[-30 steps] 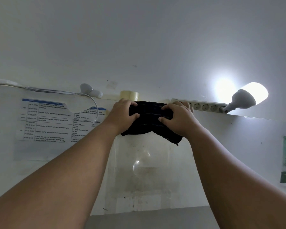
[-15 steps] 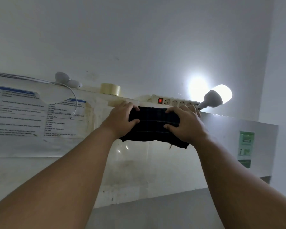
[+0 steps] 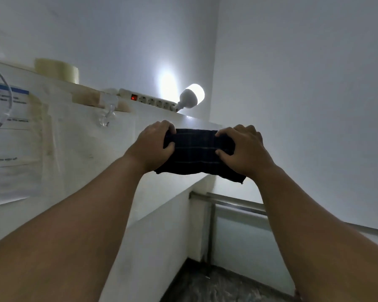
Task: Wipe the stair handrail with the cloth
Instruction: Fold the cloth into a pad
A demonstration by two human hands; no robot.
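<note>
A dark checked cloth [image 3: 194, 151] lies draped over the top edge of a white stair wall [image 3: 157, 192], near its right end. My left hand [image 3: 155, 144] grips the cloth's left side and my right hand [image 3: 244, 147] grips its right side, both pressing it onto the wall top. Lower right, a metal handrail [image 3: 234, 203] runs along the far wall, apart from the cloth and partly hidden by my right forearm.
On the wall top to the left lie a white power strip [image 3: 153, 101] with a red switch, a lit bulb lamp [image 3: 191, 97] and a roll of tape [image 3: 57, 69]. Paper notices [image 3: 7, 136] and a white cable [image 3: 3, 101] hang on the wall face. A dark floor [image 3: 216, 284] lies below.
Both hands have slid the cloth to the right along the wall top, past the power strip and the lamp. The view has swung right, showing the corner and the metal handrail.
</note>
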